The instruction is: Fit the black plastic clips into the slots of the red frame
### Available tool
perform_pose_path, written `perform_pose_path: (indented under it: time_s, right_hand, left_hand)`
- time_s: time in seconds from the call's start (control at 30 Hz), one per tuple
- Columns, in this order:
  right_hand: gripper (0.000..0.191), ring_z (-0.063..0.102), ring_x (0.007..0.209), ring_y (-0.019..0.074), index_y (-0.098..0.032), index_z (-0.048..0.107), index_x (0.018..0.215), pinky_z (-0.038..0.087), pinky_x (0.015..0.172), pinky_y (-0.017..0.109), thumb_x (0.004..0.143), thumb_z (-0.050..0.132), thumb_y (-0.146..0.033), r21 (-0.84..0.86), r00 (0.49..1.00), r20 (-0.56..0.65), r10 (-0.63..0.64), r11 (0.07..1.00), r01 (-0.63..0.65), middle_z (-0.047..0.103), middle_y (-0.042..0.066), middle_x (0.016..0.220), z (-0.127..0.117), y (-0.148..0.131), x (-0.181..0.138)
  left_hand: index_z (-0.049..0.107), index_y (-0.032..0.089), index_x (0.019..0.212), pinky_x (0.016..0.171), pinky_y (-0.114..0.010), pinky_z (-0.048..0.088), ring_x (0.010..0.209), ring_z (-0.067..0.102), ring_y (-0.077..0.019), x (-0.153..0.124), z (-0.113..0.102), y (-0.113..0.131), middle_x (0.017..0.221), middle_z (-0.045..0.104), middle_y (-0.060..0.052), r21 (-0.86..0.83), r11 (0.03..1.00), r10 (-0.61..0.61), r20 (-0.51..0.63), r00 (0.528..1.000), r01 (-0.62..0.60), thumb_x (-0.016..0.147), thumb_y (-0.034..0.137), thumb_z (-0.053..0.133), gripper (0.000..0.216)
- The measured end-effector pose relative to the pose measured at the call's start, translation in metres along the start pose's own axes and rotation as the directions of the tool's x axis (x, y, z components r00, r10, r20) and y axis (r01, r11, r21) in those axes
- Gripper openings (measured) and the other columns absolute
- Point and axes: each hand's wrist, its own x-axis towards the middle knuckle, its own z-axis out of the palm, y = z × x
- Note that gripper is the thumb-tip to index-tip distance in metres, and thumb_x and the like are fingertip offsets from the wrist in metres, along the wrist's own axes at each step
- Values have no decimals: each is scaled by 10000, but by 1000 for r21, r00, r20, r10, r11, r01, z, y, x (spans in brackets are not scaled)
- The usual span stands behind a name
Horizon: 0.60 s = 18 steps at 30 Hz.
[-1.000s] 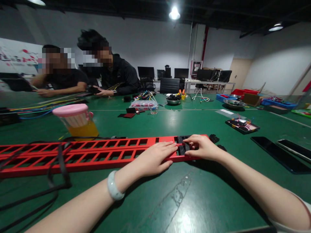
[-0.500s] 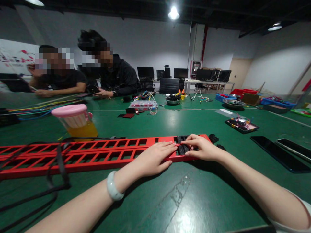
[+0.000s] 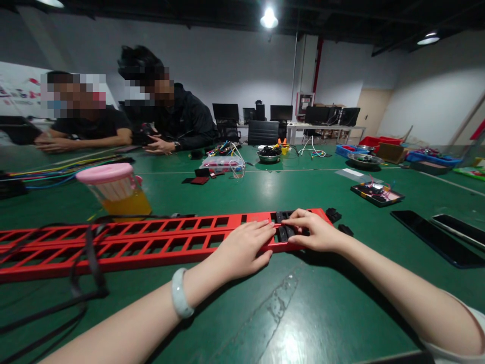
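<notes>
A long red slotted rack [image 3: 151, 237] lies across the green table [image 3: 265, 313]. My left hand [image 3: 242, 248] rests flat on its right part, fingers stretched out. My right hand [image 3: 314, 231] lies on the rack's right end, fingers curled down and pressing on small black parts [image 3: 282, 230] seated in the slots. Two more black parts [image 3: 333, 215] lie on the table just past the rack's end.
A pink-lidded jug with yellow liquid [image 3: 115, 192] stands behind the rack. Black straps [image 3: 89, 263] cross its left part. Dark flat panels [image 3: 435, 237] lie at right, a black tray [image 3: 377, 194] beyond. Two other people [image 3: 166, 121] sit at the far left.
My right fingers have lowered slightly onto the black parts. The view has shifted a little; my left hand has stayed put.
</notes>
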Motion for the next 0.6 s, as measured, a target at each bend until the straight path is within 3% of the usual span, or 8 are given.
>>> perform_pose_path:
  time_s: [0.13, 0.27, 0.6]
  right_hand:
    - [418, 526, 783, 153, -155, 542, 1147, 471, 725, 314, 748, 570, -276, -51, 998, -57, -34, 998, 31, 514, 84, 956, 6, -2, -3]
    - [438, 504, 942, 197, -144, 487, 1201, 439, 848, 359, 783, 516, -269, -149, 991, -77, -110, 984, 98, 497, 118, 1045, 11, -5, -6]
    - [463, 491, 1035, 238, -75, 438, 1231, 448, 869, 360, 836, 423, -314, -349, 986, -67, -152, 929, 120, 492, 189, 1127, 17, -5, -10]
  left_hand:
    - [464, 162, 1195, 972, -409, 342, 1137, 450, -235, 3, 4, 7, 1199, 527, -102, 42, 999, -16, -56, 998, 18, 797, 320, 462, 428]
    - [493, 140, 1151, 952, -408, 362, 1116, 467, -241, 6, 6, 12, 1153, 556, -107, 70, 997, -7, -92, 996, 14, 789, 305, 460, 399]
    - [501, 98, 1132, 958, -401, 357, 1126, 458, -254, 6, 10, 15, 1162, 544, -138, 187, 982, -5, -66, 998, 17, 805, 282, 420, 384]
